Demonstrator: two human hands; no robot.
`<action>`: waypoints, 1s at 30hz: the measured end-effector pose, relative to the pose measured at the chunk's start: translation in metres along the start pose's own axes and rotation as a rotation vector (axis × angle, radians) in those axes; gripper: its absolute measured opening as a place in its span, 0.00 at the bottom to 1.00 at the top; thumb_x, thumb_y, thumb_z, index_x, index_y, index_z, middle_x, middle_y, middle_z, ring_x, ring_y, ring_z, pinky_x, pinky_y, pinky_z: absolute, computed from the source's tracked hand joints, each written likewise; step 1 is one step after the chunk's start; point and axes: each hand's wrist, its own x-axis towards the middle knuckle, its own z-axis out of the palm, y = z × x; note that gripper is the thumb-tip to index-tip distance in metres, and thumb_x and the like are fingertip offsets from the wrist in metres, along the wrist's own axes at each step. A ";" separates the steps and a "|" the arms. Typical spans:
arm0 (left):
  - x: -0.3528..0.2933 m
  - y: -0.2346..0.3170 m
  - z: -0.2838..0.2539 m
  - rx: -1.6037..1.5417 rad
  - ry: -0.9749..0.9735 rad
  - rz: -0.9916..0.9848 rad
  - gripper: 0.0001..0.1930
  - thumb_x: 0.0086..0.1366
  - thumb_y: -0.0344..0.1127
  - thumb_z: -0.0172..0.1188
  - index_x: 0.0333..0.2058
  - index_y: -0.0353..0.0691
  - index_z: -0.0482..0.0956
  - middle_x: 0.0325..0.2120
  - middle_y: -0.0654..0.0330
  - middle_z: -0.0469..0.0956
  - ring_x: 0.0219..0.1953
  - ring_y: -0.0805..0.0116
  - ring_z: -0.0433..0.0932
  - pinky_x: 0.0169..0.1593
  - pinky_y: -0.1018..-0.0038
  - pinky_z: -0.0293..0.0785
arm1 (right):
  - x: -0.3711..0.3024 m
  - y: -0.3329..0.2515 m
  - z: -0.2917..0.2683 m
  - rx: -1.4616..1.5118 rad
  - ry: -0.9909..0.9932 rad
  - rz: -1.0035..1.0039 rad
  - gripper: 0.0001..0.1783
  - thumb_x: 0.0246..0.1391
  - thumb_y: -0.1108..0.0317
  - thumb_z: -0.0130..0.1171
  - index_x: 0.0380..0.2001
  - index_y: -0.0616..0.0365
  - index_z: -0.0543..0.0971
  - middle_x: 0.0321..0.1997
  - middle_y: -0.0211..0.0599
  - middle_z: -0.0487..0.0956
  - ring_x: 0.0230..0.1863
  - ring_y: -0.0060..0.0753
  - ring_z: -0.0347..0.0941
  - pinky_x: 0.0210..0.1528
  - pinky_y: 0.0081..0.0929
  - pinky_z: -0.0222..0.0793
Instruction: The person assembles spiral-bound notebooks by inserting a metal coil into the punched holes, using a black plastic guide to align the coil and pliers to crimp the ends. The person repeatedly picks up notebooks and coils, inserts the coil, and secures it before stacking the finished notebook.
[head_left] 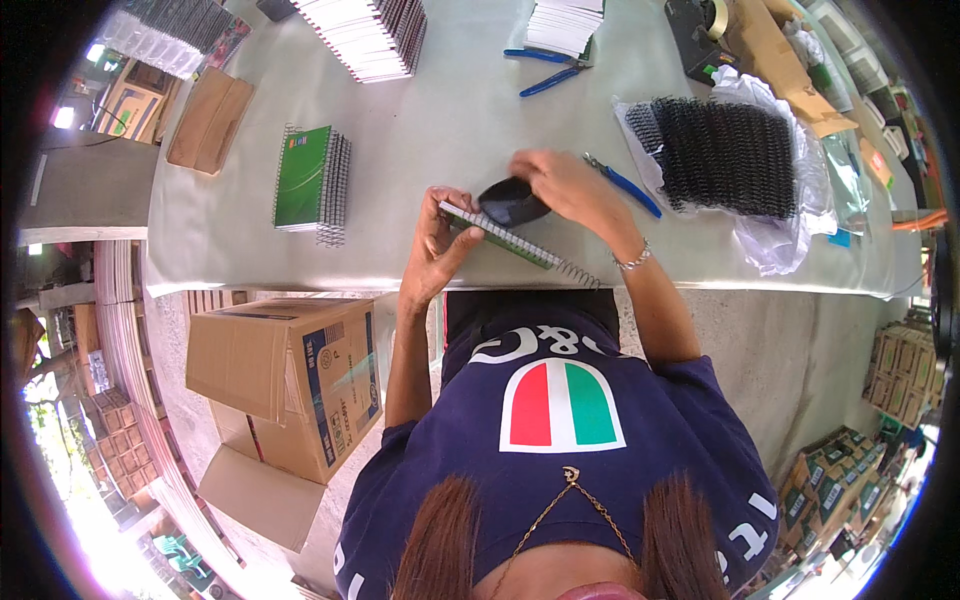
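Note:
My left hand (442,245) is closed around a thin green-covered notebook (500,240), tilted with its spine edge up. A wire spiral coil (577,272) runs along that edge, and its loose end sticks out past the lower right corner. In my right hand (570,185) is a dark, oval, shallow-cupped piece (513,203), gripped at its upper edge and held against or just above the coiled edge; its exact kind cannot be made out. Blue-handled pliers (628,190) lie right of my right hand.
A stack of green spiral notebooks (312,185) stands to the left. Black coils (728,158) lie on plastic at the right. Farther back are white page stacks (365,35), another blue-handled pair of pliers (548,72) and a tape dispenser (700,40). A cardboard box (285,370) stands below the table's left side.

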 end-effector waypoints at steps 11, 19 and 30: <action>-0.004 -0.001 -0.006 -0.059 0.042 -0.040 0.17 0.66 0.25 0.60 0.48 0.43 0.65 0.43 0.63 0.66 0.48 0.73 0.65 0.55 0.73 0.62 | 0.013 -0.025 -0.017 -0.185 -0.008 0.050 0.11 0.61 0.66 0.47 0.37 0.58 0.78 0.32 0.49 0.83 0.30 0.55 0.80 0.32 0.49 0.73; -0.003 -0.001 -0.005 -0.079 0.081 -0.064 0.18 0.66 0.23 0.60 0.49 0.45 0.63 0.44 0.64 0.66 0.48 0.74 0.66 0.54 0.74 0.63 | 0.020 -0.043 -0.020 -0.005 -0.178 0.013 0.12 0.67 0.59 0.48 0.44 0.52 0.77 0.26 0.45 0.77 0.30 0.49 0.77 0.34 0.44 0.72; -0.005 -0.007 0.015 -0.061 0.234 0.118 0.18 0.66 0.22 0.60 0.49 0.43 0.64 0.43 0.62 0.66 0.46 0.73 0.66 0.55 0.74 0.63 | -0.028 -0.013 -0.053 -0.311 0.450 0.179 0.22 0.67 0.50 0.50 0.53 0.55 0.74 0.46 0.55 0.79 0.50 0.60 0.75 0.49 0.55 0.69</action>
